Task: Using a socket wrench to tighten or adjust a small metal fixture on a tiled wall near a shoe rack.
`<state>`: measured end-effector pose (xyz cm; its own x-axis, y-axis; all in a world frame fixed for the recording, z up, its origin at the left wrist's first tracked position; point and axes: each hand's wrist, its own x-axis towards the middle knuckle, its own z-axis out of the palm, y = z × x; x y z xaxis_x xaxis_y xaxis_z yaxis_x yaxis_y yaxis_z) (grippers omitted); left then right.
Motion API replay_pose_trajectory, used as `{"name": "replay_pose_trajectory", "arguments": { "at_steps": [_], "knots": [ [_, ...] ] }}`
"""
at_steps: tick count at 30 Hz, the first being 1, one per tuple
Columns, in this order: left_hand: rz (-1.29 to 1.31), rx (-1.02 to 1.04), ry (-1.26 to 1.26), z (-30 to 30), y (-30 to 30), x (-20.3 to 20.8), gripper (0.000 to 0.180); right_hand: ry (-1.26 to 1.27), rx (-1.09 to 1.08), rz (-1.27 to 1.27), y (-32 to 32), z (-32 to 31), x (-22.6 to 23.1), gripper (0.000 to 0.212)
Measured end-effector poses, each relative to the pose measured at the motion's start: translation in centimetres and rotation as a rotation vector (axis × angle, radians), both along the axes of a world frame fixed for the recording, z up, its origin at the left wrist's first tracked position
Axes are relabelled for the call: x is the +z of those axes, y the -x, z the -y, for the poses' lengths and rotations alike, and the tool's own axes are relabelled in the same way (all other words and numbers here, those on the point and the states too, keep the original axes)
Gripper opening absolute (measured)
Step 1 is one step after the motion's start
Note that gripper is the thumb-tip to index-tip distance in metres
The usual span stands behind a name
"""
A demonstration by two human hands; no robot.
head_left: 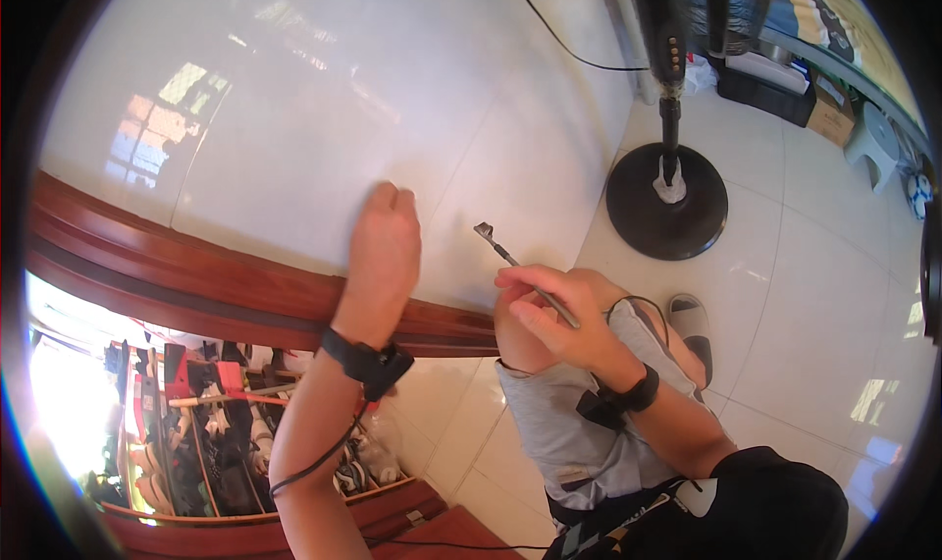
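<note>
My right hand (554, 310) grips a slim grey-handled scraper (501, 251) with a small, bent metal head, its fingers wrapped around the handle. The scraper's head points up and left toward the glossy white tiled wall (461, 99); whether it touches cannot be told. Left of it, my left hand (386, 246) is against or just before the same tiles, above the reddish-brown wooden door frame (196, 251). Its fingers are curled in, and their inner side is hidden, so anything inside them is out of sight. Thin joint lines run between the tiles.
A black stand fan (667, 202) stands at the right, its cable running along the wall. Beyond the frame, a rack of shoes (216, 442) fills the lower left. A blue-grey stool (871, 143) and cardboard box (832, 108) sit far right. Cords hang from both wrist straps.
</note>
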<state>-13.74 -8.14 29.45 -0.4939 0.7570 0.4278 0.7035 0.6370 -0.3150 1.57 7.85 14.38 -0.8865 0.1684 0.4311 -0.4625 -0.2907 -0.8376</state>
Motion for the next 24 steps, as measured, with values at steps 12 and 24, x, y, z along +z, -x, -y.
{"name": "replay_pose_trajectory", "arguments": {
  "at_steps": [12,24],
  "knots": [
    [-0.546,0.217,-0.405,-1.6,-0.4,13.8,0.027,0.048,-0.026,0.071,-0.2,-0.4,0.9,0.035],
    [0.188,0.213,-0.226,1.5,-5.3,-4.8,0.023,0.143,0.072,0.018,-0.6,-0.1,0.2,0.044]
  ]
}}
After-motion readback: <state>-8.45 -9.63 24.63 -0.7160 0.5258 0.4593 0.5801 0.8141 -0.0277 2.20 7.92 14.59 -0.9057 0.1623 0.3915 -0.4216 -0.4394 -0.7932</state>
